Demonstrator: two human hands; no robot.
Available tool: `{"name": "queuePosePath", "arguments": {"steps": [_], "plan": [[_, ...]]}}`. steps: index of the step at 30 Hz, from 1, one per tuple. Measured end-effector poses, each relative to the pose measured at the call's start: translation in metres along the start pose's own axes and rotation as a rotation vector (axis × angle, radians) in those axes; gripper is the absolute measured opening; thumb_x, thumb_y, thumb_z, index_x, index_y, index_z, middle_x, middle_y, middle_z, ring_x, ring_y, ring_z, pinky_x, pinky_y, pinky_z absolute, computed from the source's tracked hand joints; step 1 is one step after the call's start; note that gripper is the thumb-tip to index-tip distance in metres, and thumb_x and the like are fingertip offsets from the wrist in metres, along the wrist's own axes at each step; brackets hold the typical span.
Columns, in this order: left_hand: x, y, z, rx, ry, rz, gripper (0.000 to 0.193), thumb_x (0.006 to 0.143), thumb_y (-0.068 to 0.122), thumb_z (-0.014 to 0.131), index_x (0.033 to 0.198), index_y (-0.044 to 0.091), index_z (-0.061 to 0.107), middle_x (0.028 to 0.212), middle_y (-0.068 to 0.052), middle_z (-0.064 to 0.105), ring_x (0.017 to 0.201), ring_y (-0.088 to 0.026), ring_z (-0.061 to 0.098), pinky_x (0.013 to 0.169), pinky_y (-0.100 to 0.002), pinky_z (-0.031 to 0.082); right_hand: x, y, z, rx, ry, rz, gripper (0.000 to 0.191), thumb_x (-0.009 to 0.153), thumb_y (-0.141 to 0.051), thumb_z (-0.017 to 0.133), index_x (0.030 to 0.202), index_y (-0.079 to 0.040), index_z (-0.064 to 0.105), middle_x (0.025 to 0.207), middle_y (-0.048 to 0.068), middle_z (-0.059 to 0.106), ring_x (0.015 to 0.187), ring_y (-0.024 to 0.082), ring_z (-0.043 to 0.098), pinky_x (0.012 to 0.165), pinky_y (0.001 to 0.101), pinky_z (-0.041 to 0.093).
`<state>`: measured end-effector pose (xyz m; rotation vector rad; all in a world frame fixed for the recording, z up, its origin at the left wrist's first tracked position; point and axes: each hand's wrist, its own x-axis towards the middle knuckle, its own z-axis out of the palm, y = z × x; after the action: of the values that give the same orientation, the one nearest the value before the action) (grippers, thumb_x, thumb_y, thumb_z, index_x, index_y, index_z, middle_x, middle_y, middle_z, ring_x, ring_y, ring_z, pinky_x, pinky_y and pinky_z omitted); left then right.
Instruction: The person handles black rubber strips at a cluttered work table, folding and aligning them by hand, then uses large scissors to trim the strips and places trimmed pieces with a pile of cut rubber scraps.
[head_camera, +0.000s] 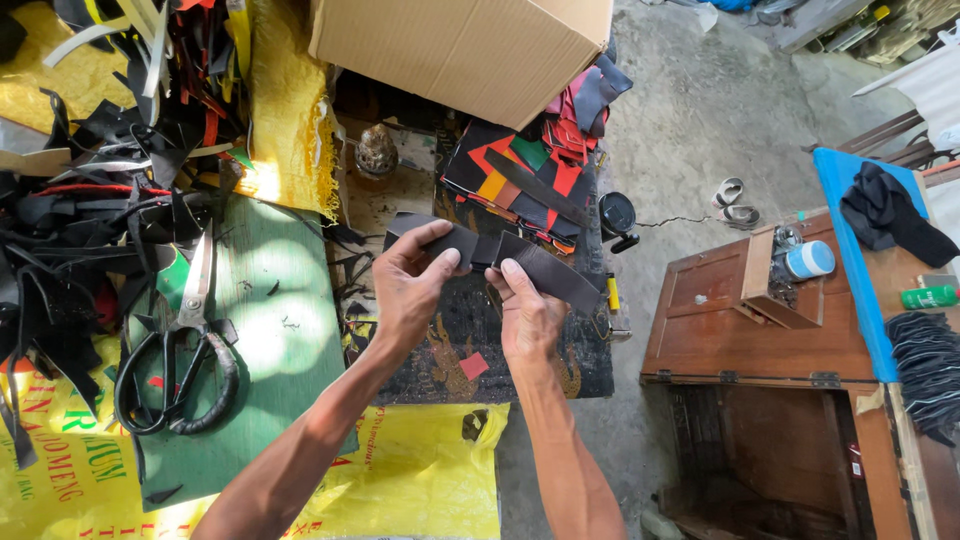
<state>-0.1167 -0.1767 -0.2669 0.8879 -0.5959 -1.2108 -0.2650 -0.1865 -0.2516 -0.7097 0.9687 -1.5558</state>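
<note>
a long dark strip of leather-like material (500, 255) is held up in the air in the middle of the view, above a dark patterned mat (455, 345) on the floor. the strip goes from upper left to lower right, a little tilted. the left hand (410, 290) holds the left part of it, with the thumb on the front side and the fingers closed behind. the right hand (528, 315) pinches the strip near its middle, thumb on top, and the right end hangs free past this hand. both hands are closed on the same strip and they are just beside each other.

behind the strip, further from the person, there is a pile of flat coloured pieces (530, 175), red, orange, green and black, and behind it a big cardboard box (470, 45). on the left lies a green cutting board (270, 330), and on it a large pair of black-handled scissors (185, 340). further to the left is a heap of black straps and scraps (90, 190), lying on yellow woven sacks (290, 120). on the right stands a brown wooden cabinet (740, 330) with a small open compartment, and a white and blue round container (808, 259) is on it. a small yellow tube (612, 293) lies at the right edge of the mat.
</note>
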Motion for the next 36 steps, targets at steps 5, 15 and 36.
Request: {"name": "queuePosePath", "arguments": {"steps": [5, 15, 36], "plan": [[-0.005, -0.003, 0.014, 0.074, 0.016, 0.016, 0.048, 0.091, -0.005, 0.072, 0.138, -0.003, 0.063, 0.104, -0.01, 0.073, 0.088, -0.011, 0.067, 0.082, -0.024, 0.057, -0.003, -0.005, 0.005, -0.029, 0.015, 0.057, 0.017, 0.089, 0.006, 0.071, 0.106, 0.003, 0.071, 0.099, 0.015, 0.075, 0.084, 0.024, 0.074, 0.074, 0.0359, 0.063], [-0.004, -0.021, 0.019, -0.007, 0.003, 0.043, 0.053, 0.089, -0.008, 0.072, 0.14, -0.004, 0.059, 0.114, -0.01, 0.074, 0.097, -0.011, 0.072, 0.088, -0.024, 0.058, 0.0, 0.004, 0.006, -0.028, -0.002, 0.016, 0.019, 0.089, 0.005, 0.071, 0.107, 0.005, 0.07, 0.099, 0.015, 0.075, 0.083, 0.024, 0.074, 0.073, 0.034, 0.061], [-0.004, -0.019, 0.021, -0.025, -0.007, 0.045, 0.053, 0.088, -0.009, 0.072, 0.139, -0.006, 0.058, 0.112, -0.012, 0.074, 0.093, -0.012, 0.073, 0.086, -0.025, 0.06, -0.002, -0.001, 0.013, -0.03, -0.027, -0.001, 0.024, 0.089, 0.009, 0.069, 0.113, 0.004, 0.067, 0.109, 0.014, 0.072, 0.091, 0.025, 0.073, 0.082, 0.0396, 0.063]]}}
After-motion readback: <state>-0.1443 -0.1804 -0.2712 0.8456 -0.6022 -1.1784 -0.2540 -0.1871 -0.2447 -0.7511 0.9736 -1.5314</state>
